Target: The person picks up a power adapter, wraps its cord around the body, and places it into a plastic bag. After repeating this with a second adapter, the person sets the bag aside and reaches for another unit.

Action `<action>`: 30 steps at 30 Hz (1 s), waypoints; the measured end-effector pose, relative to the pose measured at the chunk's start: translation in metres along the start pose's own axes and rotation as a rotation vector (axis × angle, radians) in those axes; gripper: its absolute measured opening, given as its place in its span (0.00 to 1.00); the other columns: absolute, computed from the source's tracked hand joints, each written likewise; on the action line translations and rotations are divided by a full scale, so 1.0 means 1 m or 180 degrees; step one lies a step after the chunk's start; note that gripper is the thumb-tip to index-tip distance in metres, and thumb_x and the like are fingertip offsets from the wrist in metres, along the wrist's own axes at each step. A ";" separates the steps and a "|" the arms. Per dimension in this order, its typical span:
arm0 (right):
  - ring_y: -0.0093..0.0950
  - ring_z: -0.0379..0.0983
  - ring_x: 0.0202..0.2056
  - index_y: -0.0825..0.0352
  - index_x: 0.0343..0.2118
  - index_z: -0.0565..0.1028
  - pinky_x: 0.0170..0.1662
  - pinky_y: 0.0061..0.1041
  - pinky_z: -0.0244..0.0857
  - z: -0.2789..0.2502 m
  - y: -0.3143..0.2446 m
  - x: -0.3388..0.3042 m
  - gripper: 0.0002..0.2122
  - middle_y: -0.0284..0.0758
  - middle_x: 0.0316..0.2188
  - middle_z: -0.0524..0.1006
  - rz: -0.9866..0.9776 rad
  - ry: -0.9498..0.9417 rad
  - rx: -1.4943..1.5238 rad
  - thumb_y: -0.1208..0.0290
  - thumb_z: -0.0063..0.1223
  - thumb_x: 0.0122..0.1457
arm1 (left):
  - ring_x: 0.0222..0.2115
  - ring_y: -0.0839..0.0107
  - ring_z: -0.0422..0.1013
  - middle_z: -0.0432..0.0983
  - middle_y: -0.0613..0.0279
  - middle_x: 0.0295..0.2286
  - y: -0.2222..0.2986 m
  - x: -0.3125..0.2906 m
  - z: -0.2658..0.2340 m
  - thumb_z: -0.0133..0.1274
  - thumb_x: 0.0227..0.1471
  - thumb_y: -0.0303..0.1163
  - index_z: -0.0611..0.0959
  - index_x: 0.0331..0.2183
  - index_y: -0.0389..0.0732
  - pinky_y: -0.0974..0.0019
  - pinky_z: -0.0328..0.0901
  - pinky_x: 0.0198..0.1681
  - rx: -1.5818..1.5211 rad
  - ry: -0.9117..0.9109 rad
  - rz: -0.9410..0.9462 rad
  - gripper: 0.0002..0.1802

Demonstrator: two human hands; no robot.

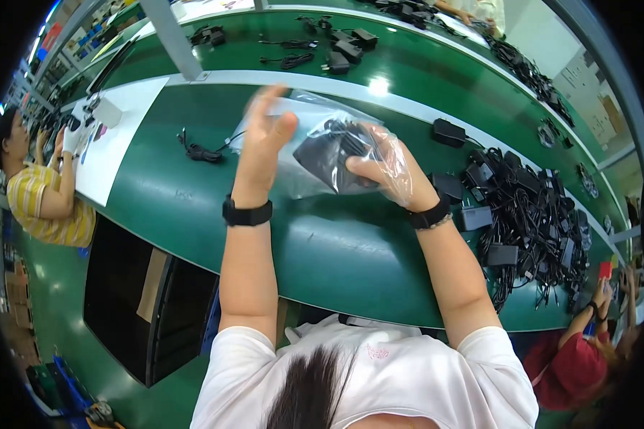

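My right hand (395,170) grips a black power adapter (320,159) with its bundled cable. Clear plastic of a bag (293,184) surrounds the adapter and lies over part of that hand. Left of the bag, my left hand (259,154) is raised with its fingers apart and nothing in it. Part of the bag passes behind this hand. A black cable bundle (204,153) lies on the green table (172,186) to the left, its wire running toward the bag's left side.
A big heap of black adapters and cables (526,207) covers the table's right side. One adapter (449,133) lies at the heap's far edge. More adapters (347,51) lie beyond the white rail. People sit at left and right; a black crate (122,300) stands below the table.
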State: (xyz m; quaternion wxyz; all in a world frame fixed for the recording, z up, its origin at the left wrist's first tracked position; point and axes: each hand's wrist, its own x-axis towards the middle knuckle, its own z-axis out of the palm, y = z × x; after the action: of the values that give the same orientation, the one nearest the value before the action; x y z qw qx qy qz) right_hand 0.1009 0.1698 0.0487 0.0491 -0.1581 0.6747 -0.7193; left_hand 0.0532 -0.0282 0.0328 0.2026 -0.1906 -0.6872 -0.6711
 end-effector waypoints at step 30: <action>0.40 0.70 0.35 0.72 0.51 0.61 0.40 0.28 0.63 -0.037 0.044 0.010 0.23 0.48 0.34 0.72 -0.0804 0.0029 -0.2139 0.64 0.47 0.56 | 0.33 0.72 0.70 0.74 0.63 0.33 -0.015 -0.031 0.071 0.53 0.44 0.22 0.75 0.38 0.36 0.67 0.66 0.39 -0.2273 -0.0508 -0.2106 0.15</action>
State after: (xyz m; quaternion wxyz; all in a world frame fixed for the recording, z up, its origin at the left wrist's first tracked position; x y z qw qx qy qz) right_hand 0.0740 0.1982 0.0054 -0.0979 -0.2443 0.8489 -0.4583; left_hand 0.0702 0.0423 0.0022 -0.1526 -0.0705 -0.4514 -0.8764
